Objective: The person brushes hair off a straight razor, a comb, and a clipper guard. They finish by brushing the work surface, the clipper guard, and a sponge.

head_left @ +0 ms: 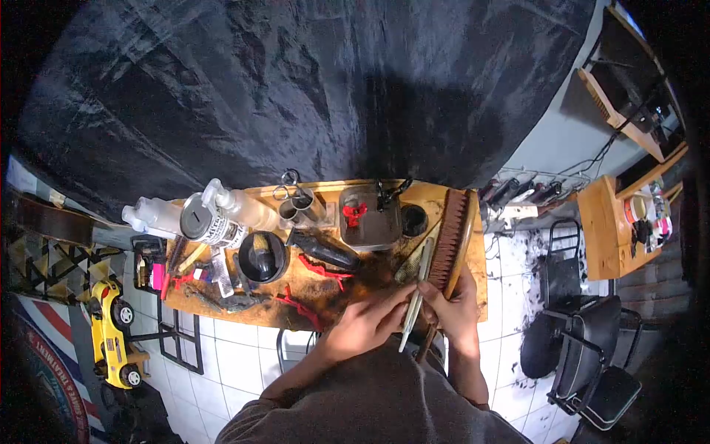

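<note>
Right hand gripping brush, left hand pinching comb, cluttered wooden shelf, tiled floor.

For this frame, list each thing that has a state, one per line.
Left hand: grip closed on the comb.
Right hand: grip closed on the brush.
Comb: held, tilted, lying across the brush's bristles.
Spray bottle: lying on its side.
Scissors: upright in a holder.
Black bowl: upright on the tray.
</note>
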Action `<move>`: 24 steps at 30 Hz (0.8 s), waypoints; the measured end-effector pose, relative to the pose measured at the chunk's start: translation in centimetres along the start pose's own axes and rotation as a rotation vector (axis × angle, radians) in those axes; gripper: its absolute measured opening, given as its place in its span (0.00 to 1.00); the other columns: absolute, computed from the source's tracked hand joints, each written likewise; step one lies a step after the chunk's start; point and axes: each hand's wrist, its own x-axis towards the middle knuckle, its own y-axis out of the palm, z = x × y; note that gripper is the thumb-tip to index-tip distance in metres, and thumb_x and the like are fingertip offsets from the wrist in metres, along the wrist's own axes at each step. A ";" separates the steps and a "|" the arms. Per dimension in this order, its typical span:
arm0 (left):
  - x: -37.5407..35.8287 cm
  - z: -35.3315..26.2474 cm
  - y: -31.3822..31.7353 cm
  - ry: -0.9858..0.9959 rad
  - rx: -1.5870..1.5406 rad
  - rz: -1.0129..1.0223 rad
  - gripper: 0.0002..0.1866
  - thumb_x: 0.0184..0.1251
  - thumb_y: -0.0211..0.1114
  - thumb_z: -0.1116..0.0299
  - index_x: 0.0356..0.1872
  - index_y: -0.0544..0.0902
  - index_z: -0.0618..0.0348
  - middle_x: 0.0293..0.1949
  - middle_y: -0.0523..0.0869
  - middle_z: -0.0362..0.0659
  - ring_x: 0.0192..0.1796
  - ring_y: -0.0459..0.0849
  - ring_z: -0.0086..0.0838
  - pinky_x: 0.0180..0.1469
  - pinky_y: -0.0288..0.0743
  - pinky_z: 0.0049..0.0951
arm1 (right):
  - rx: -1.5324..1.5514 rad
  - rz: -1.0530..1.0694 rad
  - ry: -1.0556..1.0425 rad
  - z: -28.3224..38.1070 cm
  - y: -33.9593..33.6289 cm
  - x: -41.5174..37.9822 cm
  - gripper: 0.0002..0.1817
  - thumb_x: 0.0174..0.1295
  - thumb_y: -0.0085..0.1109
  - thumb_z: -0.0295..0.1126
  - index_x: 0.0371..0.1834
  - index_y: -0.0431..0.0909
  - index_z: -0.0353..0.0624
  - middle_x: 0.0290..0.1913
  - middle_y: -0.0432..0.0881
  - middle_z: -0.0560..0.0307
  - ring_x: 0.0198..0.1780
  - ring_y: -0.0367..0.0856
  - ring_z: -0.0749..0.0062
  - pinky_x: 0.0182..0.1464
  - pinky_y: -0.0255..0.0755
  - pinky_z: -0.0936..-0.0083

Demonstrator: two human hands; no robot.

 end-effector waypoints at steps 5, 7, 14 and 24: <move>0.1 0.7 -0.3 0.215 0.272 -0.139 0.26 0.53 0.66 0.81 0.57 0.76 0.61 0.49 0.79 0.49 0.47 0.82 0.40 0.46 0.78 0.33 | -0.072 -0.023 -0.027 0.0 0.7 0.2 0.14 0.58 0.65 0.28 0.43 0.70 0.41 0.22 0.77 0.63 0.16 0.71 0.84 0.14 0.63 0.86; 0.2 0.8 -0.4 0.262 0.209 -0.204 0.26 0.50 0.68 0.80 0.55 0.77 0.62 0.50 0.78 0.50 0.49 0.80 0.41 0.48 0.77 0.34 | -0.074 0.035 -0.008 0.3 0.9 0.3 0.13 0.59 0.64 0.29 0.42 0.70 0.40 0.23 0.77 0.63 0.16 0.71 0.84 0.15 0.64 0.86; 0.8 2.1 -2.0 0.304 0.191 -0.285 0.17 0.50 0.65 0.83 0.45 0.80 0.70 0.51 0.77 0.52 0.51 0.80 0.41 0.51 0.76 0.34 | -0.059 0.186 -0.030 1.5 2.2 1.6 0.15 0.61 0.61 0.29 0.47 0.69 0.37 0.25 0.77 0.61 0.18 0.72 0.84 0.17 0.65 0.85; 4.9 1.5 -5.0 0.158 0.223 -0.917 0.10 0.52 0.65 0.87 0.37 0.80 0.69 0.39 0.83 0.50 0.28 0.77 0.23 0.28 0.70 0.19 | -0.155 0.078 -0.125 1.8 2.9 2.8 0.14 0.63 0.60 0.31 0.47 0.70 0.38 0.28 0.77 0.61 0.19 0.70 0.85 0.17 0.63 0.86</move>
